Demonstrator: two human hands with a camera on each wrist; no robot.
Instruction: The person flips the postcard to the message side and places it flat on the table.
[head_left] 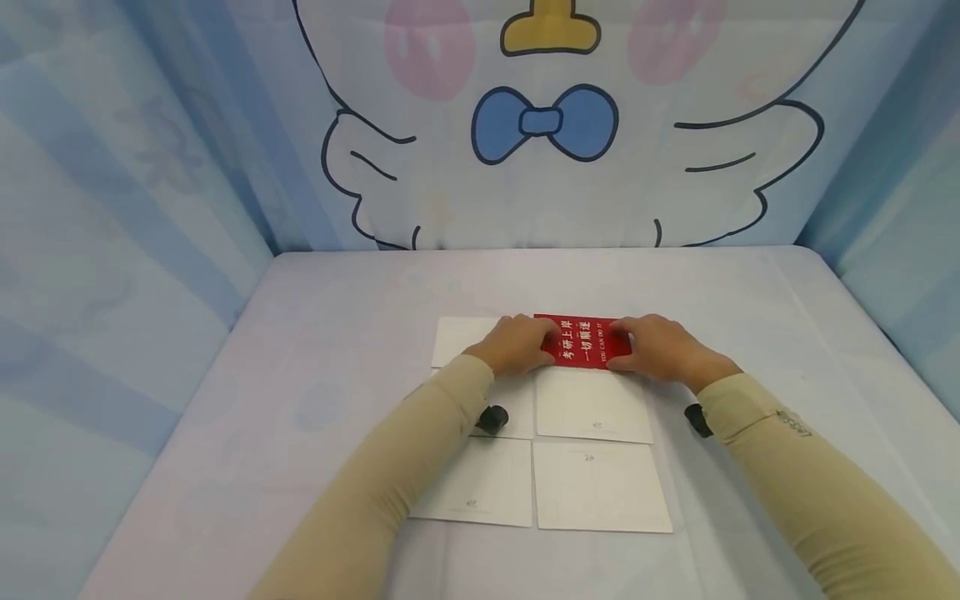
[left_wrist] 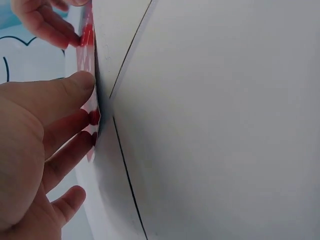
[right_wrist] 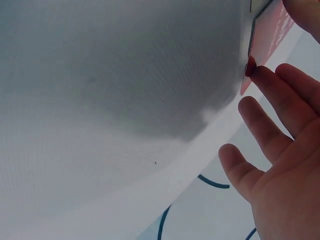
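A red card (head_left: 583, 342) with white Chinese lettering and "YOU CAN DO IT" lies face up at the far right of a grid of white cards. My left hand (head_left: 517, 343) holds its left end, thumb at the near edge and fingertips on the farther side. At the opposite end, my right hand (head_left: 660, 346) holds the card between thumb and fingers. In the right wrist view a fingertip (right_wrist: 251, 67) touches the card's edge while the other fingers spread. The left wrist view catches the red card (left_wrist: 87, 55) nearly edge-on, close over the tabletop.
White cards lie in two columns: one at the far left (head_left: 457, 337), one below the red card (head_left: 592, 406), and two in the near row (head_left: 603, 487). The left forearm crosses the left column. A patterned curtain (head_left: 540, 200) stands behind the pale table (head_left: 337, 292).
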